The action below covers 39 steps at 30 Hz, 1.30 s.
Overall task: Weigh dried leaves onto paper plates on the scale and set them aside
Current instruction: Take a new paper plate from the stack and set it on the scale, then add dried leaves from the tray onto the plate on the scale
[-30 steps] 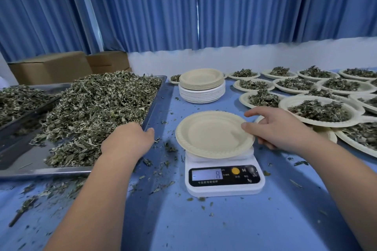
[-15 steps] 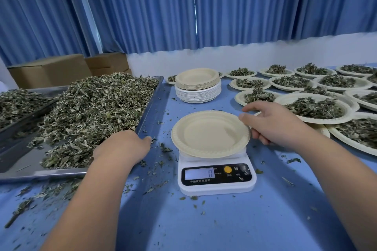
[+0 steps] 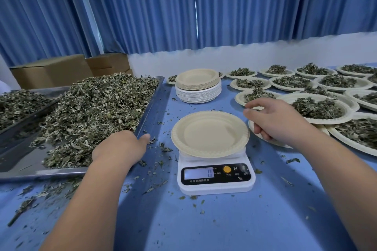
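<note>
Blue curtains (image 3: 142, 16) hung across the whole back wall. A blue table (image 3: 204, 226) ran below them. A large metal tray (image 3: 152, 102) sat on its left side, heaped with dried leaves (image 3: 91, 112); a second tray (image 3: 30, 112) of leaves overlapped it at far left, with cardboard boxes (image 3: 53, 69) behind. The right side of the table was crowded with filled plates (image 3: 318, 108), each carrying a mound of leaves, some overlapping. A stack of paper plates (image 3: 197, 87) stood at centre back, beige ones on top of white. The scale (image 3: 216, 179), white, sat near the table's middle, and one empty paper plate (image 3: 210, 134) lay on its platform, bare of leaves. The right hand (image 3: 275, 122) hovered just beside that plate's right rim, fingers loosely curled, thumb and forefinger spread, holding nothing; contact with the rim could not be judged. The left hand (image 3: 120, 144) lay at the tray's near right corner at the edge of the leaf heap, back up, thumb out, its fingers hidden, so any hold on leaves could not be told. The display (image 3: 199, 173) read 0. Leaf crumbs (image 3: 161, 149) were scattered about the scale and tray.
</note>
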Each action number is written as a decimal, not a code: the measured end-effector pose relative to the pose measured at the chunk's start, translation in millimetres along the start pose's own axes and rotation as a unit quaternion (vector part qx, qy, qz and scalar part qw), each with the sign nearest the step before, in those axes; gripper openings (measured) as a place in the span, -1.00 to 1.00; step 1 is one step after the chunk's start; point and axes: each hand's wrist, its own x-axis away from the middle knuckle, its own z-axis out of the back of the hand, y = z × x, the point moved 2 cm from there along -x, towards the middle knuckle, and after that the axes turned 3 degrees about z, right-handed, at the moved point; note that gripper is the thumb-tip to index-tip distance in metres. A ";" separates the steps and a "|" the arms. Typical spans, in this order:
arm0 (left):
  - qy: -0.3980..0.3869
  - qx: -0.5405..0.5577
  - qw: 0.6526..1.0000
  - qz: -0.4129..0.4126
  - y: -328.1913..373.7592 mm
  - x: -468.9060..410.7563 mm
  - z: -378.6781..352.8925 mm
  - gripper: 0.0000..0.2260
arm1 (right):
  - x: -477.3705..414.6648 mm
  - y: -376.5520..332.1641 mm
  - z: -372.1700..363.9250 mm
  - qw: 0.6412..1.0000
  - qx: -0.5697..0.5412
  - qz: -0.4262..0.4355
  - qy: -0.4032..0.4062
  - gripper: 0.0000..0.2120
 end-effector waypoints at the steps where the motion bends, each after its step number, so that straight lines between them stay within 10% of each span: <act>1: 0.003 0.006 1.000 0.003 -1.8 -1.1 0.5 -0.50 | -0.1 0.3 0.2 1.000 -0.005 -0.002 0.001 -0.84; 22: 0.120 0.220 0.968 0.019 -18.6 -8.3 22.4 -0.52 | 2.3 -2.1 0.7 1.000 -0.020 -0.010 0.014 -0.94; 31: 0.248 0.367 0.888 -0.124 32.5 24.4 53.2 -0.47 | 1.7 -2.7 3.9 0.999 -0.008 -0.001 0.031 -0.93; 39: 0.188 0.441 0.834 -0.274 124.4 50.0 53.7 -0.51 | -0.3 -1.6 4.8 0.999 -0.014 0.007 0.032 -0.94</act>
